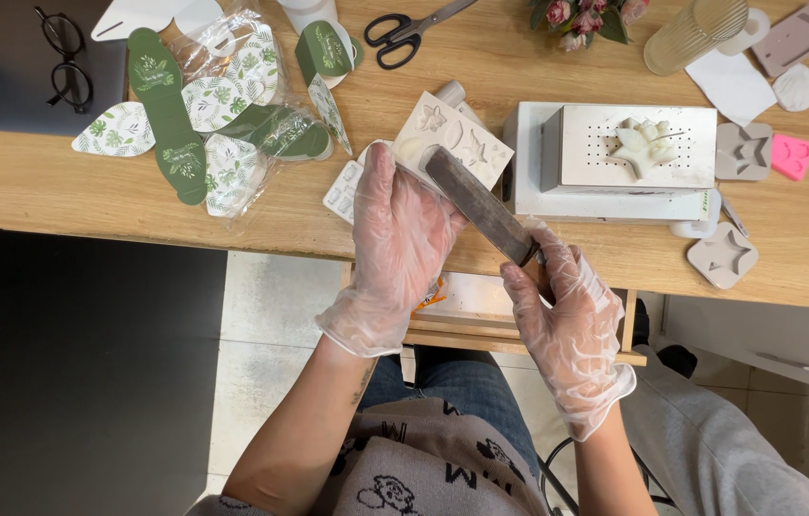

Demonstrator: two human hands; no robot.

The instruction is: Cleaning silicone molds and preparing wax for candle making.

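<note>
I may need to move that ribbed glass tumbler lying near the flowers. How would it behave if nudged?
The ribbed tumbler lies on its side, so it would probably roll across the wooden table. It looks like glass, likely breakable. The ribs may aid grip.

- My left hand [395, 244], in a thin clear glove, reaches forward with its back up, fingers curled closed in a grip at the far end.
- My right hand [567, 320], gloved too, sits nearer me, fist wrapped tight, thumb on top.
- Both my forearms are bare and angle inward.
</note>
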